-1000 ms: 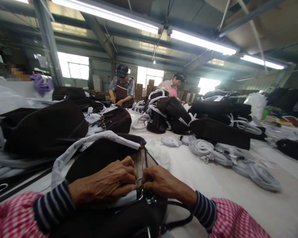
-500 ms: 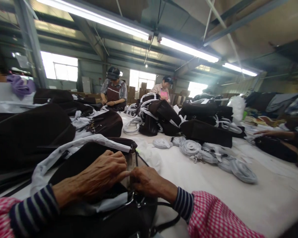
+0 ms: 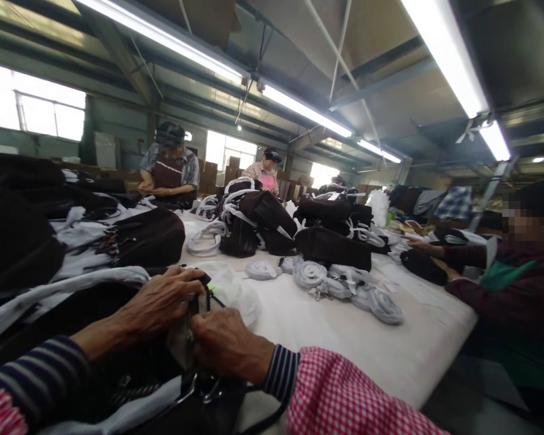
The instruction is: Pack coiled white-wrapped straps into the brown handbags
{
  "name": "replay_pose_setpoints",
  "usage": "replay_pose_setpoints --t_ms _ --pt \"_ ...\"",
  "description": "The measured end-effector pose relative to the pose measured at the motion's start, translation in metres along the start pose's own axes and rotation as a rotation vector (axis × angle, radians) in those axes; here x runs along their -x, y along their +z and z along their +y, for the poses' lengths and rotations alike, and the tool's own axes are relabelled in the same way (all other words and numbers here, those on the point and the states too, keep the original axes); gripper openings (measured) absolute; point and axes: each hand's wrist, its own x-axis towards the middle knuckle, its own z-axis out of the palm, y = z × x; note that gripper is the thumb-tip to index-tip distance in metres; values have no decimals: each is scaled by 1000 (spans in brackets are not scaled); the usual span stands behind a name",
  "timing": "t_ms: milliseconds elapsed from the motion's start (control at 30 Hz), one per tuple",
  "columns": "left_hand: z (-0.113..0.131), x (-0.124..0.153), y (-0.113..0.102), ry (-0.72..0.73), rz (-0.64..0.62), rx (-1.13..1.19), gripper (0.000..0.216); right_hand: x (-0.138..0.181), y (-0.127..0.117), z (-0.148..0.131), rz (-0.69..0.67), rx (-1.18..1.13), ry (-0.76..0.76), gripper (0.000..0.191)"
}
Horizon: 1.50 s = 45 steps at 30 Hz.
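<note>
In front of me lies a dark handbag (image 3: 224, 402) with its mouth open, a beige-grey lining showing near the end. A white-wrapped handle (image 3: 77, 284) arches over its far side, and metal fittings (image 3: 204, 393) glint below my right wrist. My left hand (image 3: 163, 302) is bent over the bag's far end edge, fingers gripping it. Close beside it, my right hand (image 3: 226, 344) is curled into a fist against the same end of the bag. Its fingertips are hidden, though it appears to pinch the bag's edge.
Dark bags (image 3: 263, 217) with white-wrapped handles are piled across the table (image 3: 317, 338). Several coiled, wrapped straps (image 3: 310, 275) lie before them. Another dark bag (image 3: 152, 235) is at left. A co-worker (image 3: 508, 266) handles a dark piece at right; two people stand behind the table.
The view has turned right, bringing the right-hand co-worker into sight. My left hand has shifted up over the bag's end edge; my right hand stays at that end.
</note>
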Motion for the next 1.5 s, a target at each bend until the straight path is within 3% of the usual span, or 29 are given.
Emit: replay_pose_setpoints --t_ms 200,400,567,733,867,967,1067,1267,1500 --pt "0 5 -4 -83 -10 15 39 -38 7 14 103 22 126 21" --pt "7 -5 -7 -106 -46 -23 34 -36 7 13 116 18 162 17" --pt "15 -5 -1 -126 -6 -41 29 -29 7 13 144 -23 83 23" --pt "5 -6 12 -177 28 -19 16 -24 11 42 259 -211 52 22" --pt "8 -1 11 -157 64 38 11 -6 -10 71 348 -255 218 21" --pt "9 2 9 -126 105 87 5 13 -24 93 292 -466 439 19" --pt "6 2 9 -92 133 131 9 34 -21 103 210 -625 545 24" --pt "7 4 11 -98 147 155 11 61 -1 83 100 -709 561 30" --pt "0 6 5 -117 113 187 10 61 -2 85 180 -771 543 15"
